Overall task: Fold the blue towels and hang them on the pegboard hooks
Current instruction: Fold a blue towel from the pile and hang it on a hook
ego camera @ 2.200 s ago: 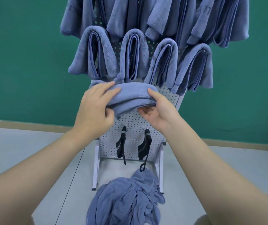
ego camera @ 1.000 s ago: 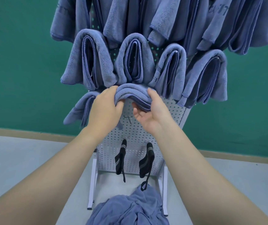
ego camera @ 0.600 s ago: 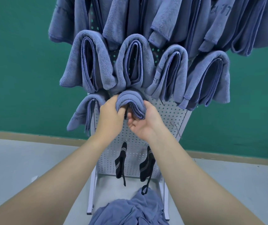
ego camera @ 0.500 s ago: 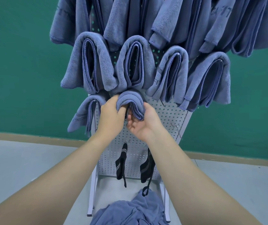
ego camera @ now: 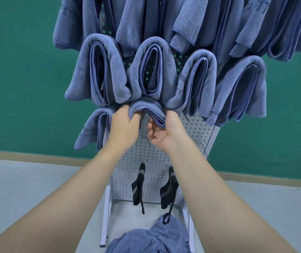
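A folded blue towel (ego camera: pixel 147 109) arches against the white pegboard (ego camera: pixel 142 156), just under the second row of hung towels. My left hand (ego camera: pixel 125 124) grips its left end, fingers curled over the top. My right hand (ego camera: pixel 161 129) holds its right end from below, thumb on the outer side. A metal hook tip (ego camera: pixel 147 115) shows under the arch between my hands. Another folded towel (ego camera: pixel 95 127) hangs to the left on the same row. Several folded towels (ego camera: pixel 153 70) hang on the rows above.
A heap of unfolded blue towels (ego camera: pixel 149 238) lies on the floor at the pegboard's foot. Two black straps (ego camera: pixel 168 190) hang low on the board. Bare hooks (ego camera: pixel 201 143) stick out at the right. A green wall stands behind.
Both hands have carried the folded towel up and forward to the board, narrowing it into an arch. Since half a second ago the hands stay nearly still; the arch has spread slightly.
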The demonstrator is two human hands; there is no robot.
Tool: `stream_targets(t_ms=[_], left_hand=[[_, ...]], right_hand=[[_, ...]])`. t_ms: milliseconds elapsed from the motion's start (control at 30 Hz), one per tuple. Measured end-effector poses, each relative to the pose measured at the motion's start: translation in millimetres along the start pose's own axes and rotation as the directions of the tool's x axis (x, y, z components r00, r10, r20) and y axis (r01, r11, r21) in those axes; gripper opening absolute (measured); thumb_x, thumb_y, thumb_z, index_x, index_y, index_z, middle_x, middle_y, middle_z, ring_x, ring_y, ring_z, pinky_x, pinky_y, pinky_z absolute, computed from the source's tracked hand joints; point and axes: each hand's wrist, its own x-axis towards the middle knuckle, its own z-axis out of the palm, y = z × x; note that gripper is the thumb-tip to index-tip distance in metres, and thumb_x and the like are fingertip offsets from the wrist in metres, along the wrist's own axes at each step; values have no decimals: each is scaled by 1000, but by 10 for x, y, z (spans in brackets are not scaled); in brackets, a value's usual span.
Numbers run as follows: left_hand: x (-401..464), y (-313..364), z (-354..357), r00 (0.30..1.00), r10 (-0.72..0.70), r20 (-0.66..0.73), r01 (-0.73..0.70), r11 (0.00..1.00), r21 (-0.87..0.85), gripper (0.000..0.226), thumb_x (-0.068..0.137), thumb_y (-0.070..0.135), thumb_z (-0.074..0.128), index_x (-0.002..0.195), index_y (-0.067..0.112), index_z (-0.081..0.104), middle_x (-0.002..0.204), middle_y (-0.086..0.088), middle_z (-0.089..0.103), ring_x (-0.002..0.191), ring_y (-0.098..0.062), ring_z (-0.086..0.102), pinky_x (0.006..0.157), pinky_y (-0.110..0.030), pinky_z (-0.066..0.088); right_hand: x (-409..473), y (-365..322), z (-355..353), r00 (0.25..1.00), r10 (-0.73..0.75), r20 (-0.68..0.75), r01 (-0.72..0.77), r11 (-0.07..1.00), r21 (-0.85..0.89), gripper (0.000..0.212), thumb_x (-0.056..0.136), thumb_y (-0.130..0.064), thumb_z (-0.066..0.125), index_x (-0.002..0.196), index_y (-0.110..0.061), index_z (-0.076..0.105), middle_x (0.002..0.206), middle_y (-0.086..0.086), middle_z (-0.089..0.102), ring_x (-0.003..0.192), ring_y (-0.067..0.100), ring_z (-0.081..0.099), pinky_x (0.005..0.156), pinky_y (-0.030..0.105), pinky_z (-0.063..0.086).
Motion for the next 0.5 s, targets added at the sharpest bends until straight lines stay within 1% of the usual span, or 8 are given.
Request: stream_targets(t_ms=[33, 67, 167, 233, 267, 367, 433, 500], left_hand=[[-9, -31, 19, 1000, -12, -9, 12, 1000, 5, 14, 99, 13, 54, 85, 13, 55, 77, 1, 58, 71, -10, 50, 59, -15, 37], [-37, -61, 37, 1000, -10, -15, 10, 1000, -2, 13, 98, 9, 53, 86, 13, 56, 77, 2, 58, 69, -4, 50, 59, -14, 38], [-184, -140, 81, 1000, 28, -9, -29, 999, -37, 24, 93, -3, 50, 89, 20, 56, 80, 10, 57, 70, 7, 51, 64, -8, 37], [-271, -187, 125, 1000, 22, 1, -22, 998, -64, 25, 92, -4, 50, 96, 18, 60, 82, 10, 60, 73, 5, 53, 68, -10, 38], [-302, -201, 147, 1000, 8, 1, -8, 997, -83, 24, 92, -3, 50, 98, 17, 62, 83, 8, 62, 74, 2, 54, 70, -13, 40], [-353, -198, 163, 1000, -15, 6, 15, 994, -110, 22, 94, 2, 52, 103, 16, 66, 88, 3, 67, 78, -7, 56, 73, -21, 44], [-368, -190, 144, 1000, -2, 24, 4, 997, -80, 16, 97, 5, 54, 100, 17, 64, 83, 9, 63, 74, 0, 54, 70, -19, 40], [-374, -185, 122, 999, 9, 43, -7, 999, -43, 14, 99, 7, 55, 98, 19, 62, 81, 12, 58, 73, 3, 52, 71, -20, 37]], right_hand=[[22, 21, -7, 1000, -1, -2, 1, 1000, 4, 32, 102, -36, 46, 85, -16, 64, 60, -3, 60, 54, 11, 50, 51, 21, 36], [43, 44, -12, 1000, -4, -2, 4, 1000, 2, 32, 102, -38, 47, 85, -18, 64, 62, -4, 59, 54, 11, 50, 49, 21, 36], [59, 132, -24, 1000, -6, 9, 6, 1000, -1, 32, 103, -41, 49, 85, -20, 65, 66, -4, 61, 53, 10, 48, 47, 20, 37], [47, 191, -30, 1000, -13, 25, 13, 1000, -1, 30, 103, -35, 49, 83, -19, 65, 68, -3, 62, 53, 9, 47, 49, 20, 35], [36, 210, -35, 999, -14, 34, 14, 1000, 7, 29, 103, -32, 48, 83, -18, 64, 67, -4, 62, 52, 8, 46, 48, 20, 34], [-7, 202, -63, 999, -11, 39, 10, 999, 34, 24, 103, -24, 51, 85, -15, 65, 65, -2, 62, 48, 8, 45, 38, 17, 32], [-31, 167, -94, 1000, -22, 12, 21, 1000, 2, 18, 100, -22, 56, 88, -14, 66, 66, -1, 63, 47, 7, 47, 35, 17, 33], [-55, 141, -137, 999, -26, -20, 25, 998, -50, 15, 97, -24, 61, 87, -14, 67, 67, -1, 63, 46, 7, 47, 34, 17, 34]])
